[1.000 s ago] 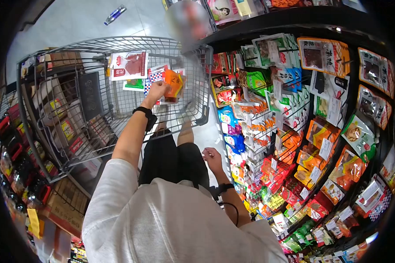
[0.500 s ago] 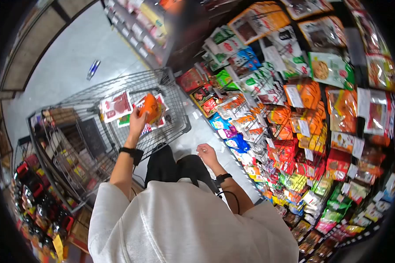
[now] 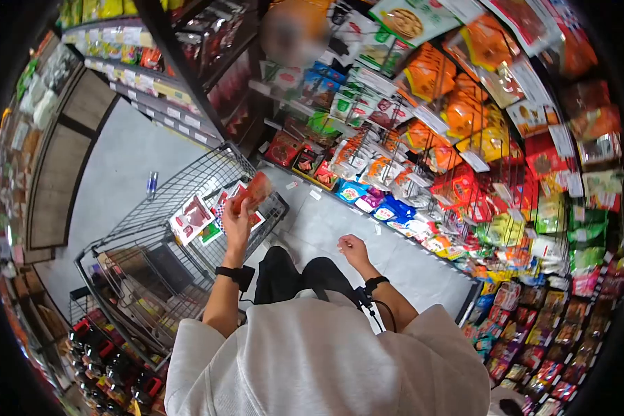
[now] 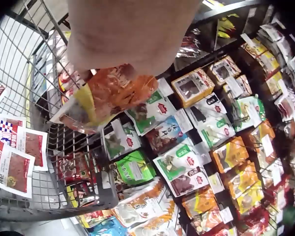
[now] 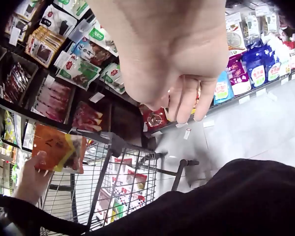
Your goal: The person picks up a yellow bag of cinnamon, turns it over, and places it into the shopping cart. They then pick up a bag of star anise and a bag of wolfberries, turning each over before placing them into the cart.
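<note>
My left hand (image 3: 236, 227) grips an orange seasoning packet (image 3: 254, 192) with a yellow stripe and a clear window, held up over the shopping cart (image 4: 107, 194). In the right wrist view the thumb lies across the face of this packet (image 5: 59, 149). Inside the cart, below the hand, lie several flat packets, among them a white and dark red packet (image 3: 191, 220) and a green one (image 3: 210, 234). My right hand (image 3: 354, 250) hangs in front of the body, its fingers loosely curled and holding nothing.
Hooks full of packaged spices (image 3: 457, 104) cover the shelf wall at the right, with blue bags (image 3: 394, 209) near its base. A bottle (image 3: 152, 184) lies on the floor beyond the cart. Dark jars with red lids (image 3: 104, 360) stand at the lower left.
The view has turned left, showing more aisle floor and shelving. My left hand has raised the orange packet from over the other packets toward the cart's right side. The right hand stays loose.
</note>
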Available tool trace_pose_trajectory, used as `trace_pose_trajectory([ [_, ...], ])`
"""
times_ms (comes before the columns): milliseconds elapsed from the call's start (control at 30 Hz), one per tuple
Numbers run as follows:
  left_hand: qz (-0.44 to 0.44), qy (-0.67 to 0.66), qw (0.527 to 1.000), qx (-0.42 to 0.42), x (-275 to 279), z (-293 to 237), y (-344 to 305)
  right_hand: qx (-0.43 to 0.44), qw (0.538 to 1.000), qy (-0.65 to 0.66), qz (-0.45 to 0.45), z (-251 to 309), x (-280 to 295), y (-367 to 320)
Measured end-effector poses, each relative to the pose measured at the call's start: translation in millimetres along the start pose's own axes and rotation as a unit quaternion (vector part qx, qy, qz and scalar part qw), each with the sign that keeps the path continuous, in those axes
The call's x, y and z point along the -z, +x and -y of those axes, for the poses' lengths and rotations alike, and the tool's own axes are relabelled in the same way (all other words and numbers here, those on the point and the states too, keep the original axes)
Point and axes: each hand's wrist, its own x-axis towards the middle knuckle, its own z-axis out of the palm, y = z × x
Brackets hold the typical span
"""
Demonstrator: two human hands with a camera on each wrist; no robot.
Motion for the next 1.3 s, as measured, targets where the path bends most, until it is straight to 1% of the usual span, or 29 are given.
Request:
trace_pose_trajectory([
  [33,0.039,-0.045,0.996,0.070,-4,-33,-11,0.000,1.000,0.022,-0.011,0,3,-8],
  [133,0.102,0.033,0.994,0.021,-20,-27,-34,0.014,0.997,0.060,-0.051,-5,16,-33],
  [167,0.132,0.011,0.990,0.057,-27,-23,-42,0.012,0.994,0.100,-0.049,-8,19,-37],
  [267,0.214,-0.026,0.976,0.034,-53,-52,-74,0.017,0.985,0.148,-0.087,18,34,-62],
  [300,0.250,-0.008,0.968,0.007,-62,-56,-84,0.049,0.982,0.156,-0.095,25,41,-68],
  [400,0.349,0.007,0.936,0.046,-88,-110,-126,0.118,0.969,0.182,-0.121,39,63,-95],
  [433,0.386,0.058,0.920,0.019,-95,-111,-134,0.136,0.963,0.192,-0.128,44,70,-102],
  [467,0.417,0.077,0.906,0.009,-101,-113,-143,0.157,0.958,0.202,-0.133,51,79,-108],
  [500,0.445,0.097,0.890,-0.002,-108,-127,-156,0.183,0.958,0.172,-0.140,51,88,-115],
  [533,0.471,0.117,0.874,-0.012,-115,-137,-169,0.187,0.953,0.179,-0.155,60,95,-124],
  [567,0.490,0.080,0.868,0.032,-123,-126,-180,0.190,0.949,0.186,-0.169,68,101,-134],
  [600,0.495,0.071,0.866,0.020,-128,-136,-192,0.193,0.945,0.193,-0.182,76,106,-144],
  [667,0.505,0.054,0.861,-0.003,-138,-162,-217,0.197,0.944,0.211,-0.159,81,120,-163],
  [700,0.516,0.044,0.856,-0.012,-143,-164,-225,0.199,0.944,0.219,-0.147,78,126,-168],
  [800,0.535,0.102,0.835,-0.081,-147,-176,-242,0.209,0.951,0.205,-0.103,63,142,-183],
  [833,0.547,0.107,0.828,-0.057,-147,-176,-245,0.209,0.954,0.178,-0.124,62,147,-190],
  [933,0.583,0.038,0.811,-0.024,-145,-174,-251,0.178,0.977,0.042,-0.114,65,164,-211],
  [967,0.588,0.044,0.808,-0.026,-143,-178,-252,0.177,0.975,0.056,-0.118,72,165,-220],
  [1000,0.594,0.024,0.804,-0.019,-140,-191,-256,0.186,0.973,0.066,-0.118,72,166,-223],
  [1067,0.591,0.067,0.802,-0.047,-140,-196,-258,0.200,0.969,0.086,-0.117,70,165,-228],
  [1100,0.590,0.069,0.803,-0.051,-141,-197,-260,0.214,0.964,0.104,-0.119,78,166,-235],
  [1167,0.587,0.073,0.804,-0.059,-144,-195,-261,0.225,0.958,0.132,-0.122,65,164,-228],
  [1200,0.590,0.061,0.804,-0.049,-146,-189,-262,0.229,0.955,0.146,-0.123,60,163,-226],
  [1233,0.593,0.048,0.803,-0.038,-149,-182,-263,0.246,0.953,0.121,-0.125,64,165,-228],
  [1267,0.595,0.035,0.802,-0.028,-153,-177,-262,0.241,0.954,0.125,-0.131,66,165,-230],
  [1300,0.597,0.040,0.801,-0.027,-153,-189,-264,0.236,0.953,0.129,-0.136,69,164,-231],
])
